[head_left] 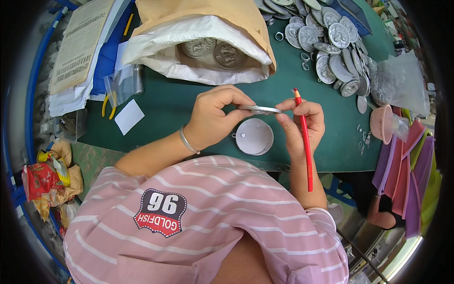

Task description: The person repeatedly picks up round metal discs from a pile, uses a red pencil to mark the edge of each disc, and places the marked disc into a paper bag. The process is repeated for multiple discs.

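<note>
Left hand (215, 116) and right hand (300, 120) meet over the middle of the green worktop (179, 106), well above its near edge. Between them a flat silver disc (259, 110), seen almost edge-on, held level. Left hand grasps the disc's left rim, thumb and fingertips pinched around it; a thin metal bangle (188, 141) sits on that wrist. Right hand's fingers close on the disc's right rim, and the same hand also grips a red pencil (305, 142), which runs from a point above the fingers down along the forearm toward the near side.

Directly below the held disc, on the worktop, a short stack of pale round discs (254, 136), top one showing two small holes and a small tab at its left edge.

Far side, centre: an open woven white sack inside a brown paper bag (198, 38), mouth facing the person, two embossed silver medallions (215, 51) visible inside. Far right: a loose heap of embossed silver discs (331, 45), overlapping, some on edge, a few small rings beside them. Right of the hands: a pink cup (382, 124), then a fan of purple and pink sheets (406, 170) at the right edge. Clear plastic bag (402, 83) just beyond the cup.

Left: stacked papers (80, 47), a small white card (128, 116), small clear bags (124, 84). Person wears a pink striped shirt (208, 222).
</note>
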Tool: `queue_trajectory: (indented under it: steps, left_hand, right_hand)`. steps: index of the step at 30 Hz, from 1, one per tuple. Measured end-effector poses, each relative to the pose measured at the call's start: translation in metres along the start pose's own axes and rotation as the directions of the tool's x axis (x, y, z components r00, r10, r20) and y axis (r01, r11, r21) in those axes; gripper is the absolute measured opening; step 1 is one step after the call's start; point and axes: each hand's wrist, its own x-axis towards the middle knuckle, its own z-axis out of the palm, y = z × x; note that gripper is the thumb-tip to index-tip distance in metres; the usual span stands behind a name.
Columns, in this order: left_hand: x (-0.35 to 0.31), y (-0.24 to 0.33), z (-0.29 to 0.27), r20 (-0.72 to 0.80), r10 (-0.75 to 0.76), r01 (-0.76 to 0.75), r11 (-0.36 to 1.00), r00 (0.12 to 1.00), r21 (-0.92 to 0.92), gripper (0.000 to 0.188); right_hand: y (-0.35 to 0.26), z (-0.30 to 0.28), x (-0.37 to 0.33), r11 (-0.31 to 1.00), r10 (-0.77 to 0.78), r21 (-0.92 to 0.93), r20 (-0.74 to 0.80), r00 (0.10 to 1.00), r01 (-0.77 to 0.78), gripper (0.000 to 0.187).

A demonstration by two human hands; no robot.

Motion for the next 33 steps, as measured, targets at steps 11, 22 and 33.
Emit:
queue_trajectory:
  steps: [11, 22, 33]
  left_hand:
    - [-0.001, 0.012, -0.002, 0.023, -0.073, 0.071, 0.996, 0.997, 0.053, 0.016]
    - [0.009, -0.028, 0.019, -0.114, -0.338, 0.287, 0.901, 0.934, -0.324, 0.031]
    - [0.005, -0.035, 0.012, -0.117, -0.336, 0.283, 0.902, 0.935, -0.327, 0.025]
  right_hand:
    - [0.000, 0.007, -0.002, 0.980, 0.192, 0.039, 0.046, 0.980, -0.194, 0.029]
    - [-0.021, -0.038, 0.094, 0.928, 0.367, 0.011, -0.210, 0.906, -0.373, 0.018]
    - [0.036, -0.060, 0.309, 0.923, 0.368, -0.034, -0.218, 0.904, -0.383, 0.013]
